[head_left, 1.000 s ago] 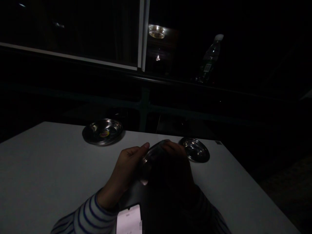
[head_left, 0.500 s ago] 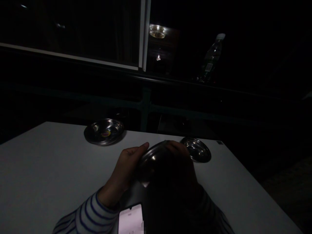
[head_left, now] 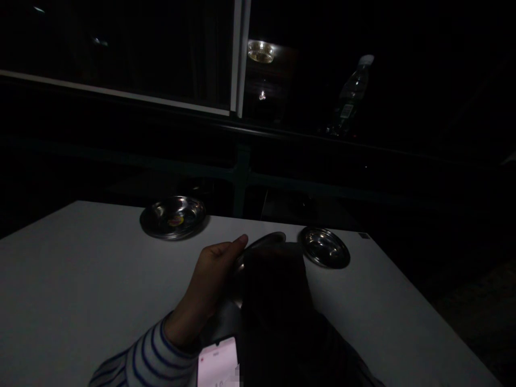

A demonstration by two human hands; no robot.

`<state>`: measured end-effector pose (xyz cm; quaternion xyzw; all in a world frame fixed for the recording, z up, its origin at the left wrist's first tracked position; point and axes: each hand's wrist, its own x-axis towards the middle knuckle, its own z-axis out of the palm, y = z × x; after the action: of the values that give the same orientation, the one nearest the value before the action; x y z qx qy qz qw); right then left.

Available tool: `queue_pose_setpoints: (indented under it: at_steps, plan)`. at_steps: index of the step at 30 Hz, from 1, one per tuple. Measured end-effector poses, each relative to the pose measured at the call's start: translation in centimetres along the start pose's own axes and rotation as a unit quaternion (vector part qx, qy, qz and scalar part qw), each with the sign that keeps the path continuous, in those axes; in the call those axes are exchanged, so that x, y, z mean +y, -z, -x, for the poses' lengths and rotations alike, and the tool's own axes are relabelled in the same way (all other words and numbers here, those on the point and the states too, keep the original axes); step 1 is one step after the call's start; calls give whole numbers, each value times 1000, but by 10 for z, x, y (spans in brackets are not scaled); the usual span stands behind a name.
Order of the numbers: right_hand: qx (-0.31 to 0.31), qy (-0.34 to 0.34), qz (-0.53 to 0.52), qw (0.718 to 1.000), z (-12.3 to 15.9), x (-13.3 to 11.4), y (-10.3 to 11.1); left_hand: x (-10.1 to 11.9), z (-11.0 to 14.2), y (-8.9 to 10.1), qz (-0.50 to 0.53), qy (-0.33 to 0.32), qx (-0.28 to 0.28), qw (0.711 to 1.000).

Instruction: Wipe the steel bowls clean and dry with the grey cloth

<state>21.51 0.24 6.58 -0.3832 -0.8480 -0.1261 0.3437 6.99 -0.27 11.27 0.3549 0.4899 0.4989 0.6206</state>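
My left hand (head_left: 213,277) grips a shiny metal plate (head_left: 266,240) by its left side, thumb along the rim. The plate is tilted up above the white table, and only its upper rim and left part show. In deep shadow, my right hand (head_left: 276,279) is a dark shape in front of the plate; its fingers cannot be made out. A stack of metal plates (head_left: 173,217) with a coloured sticker inside lies at the table's far left. Another metal plate (head_left: 324,248) rests at the far right.
A phone (head_left: 217,363) with a lit screen is below my hands, near the white table's (head_left: 100,279) front. Beyond the table's far edge are a window frame (head_left: 237,59) and a clear bottle (head_left: 352,97) with a white cap. The surroundings are very dark.
My right hand has moved from the plate's top right rim down and leftward, across the plate's front, into darker shadow. The left hand keeps its grip almost unmoved.
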Motion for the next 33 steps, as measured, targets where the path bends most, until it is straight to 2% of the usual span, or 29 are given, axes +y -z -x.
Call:
queue_pose_setpoints:
  at_steps: [2,5,6,12,15,20,23,25,27,30,33]
  plan:
    - [31,-5,-21,999,-4,6,7,0,0,0,3,3,-7,1000]
    - [103,-53,-51,992,-5,13,17,1,-1,-1,6,10,-14,1000]
    - [108,-62,-54,991,-4,12,18,1,-1,-1,7,13,-14,1000]
    - [50,8,-24,998,6,-4,5,0,-1,-2,3,0,2,1000]
    - [58,20,-34,998,3,-1,7,1,0,-2,2,2,-1,1000]
    - [107,-94,-113,983,-5,21,23,1,1,-3,11,9,-7,1000]
    - [118,-118,-140,976,-7,24,28,1,1,-3,23,16,-13,1000]
    - [116,-109,-126,979,-8,20,28,2,1,-3,29,23,-12,999]
    - [94,-70,-96,989,-8,14,24,2,2,-3,28,24,-9,999]
    - [37,-12,-29,999,-5,5,11,1,2,-3,14,13,-4,1000]
    - [22,-3,5,1000,7,1,-6,-2,2,-3,26,6,-18,999]
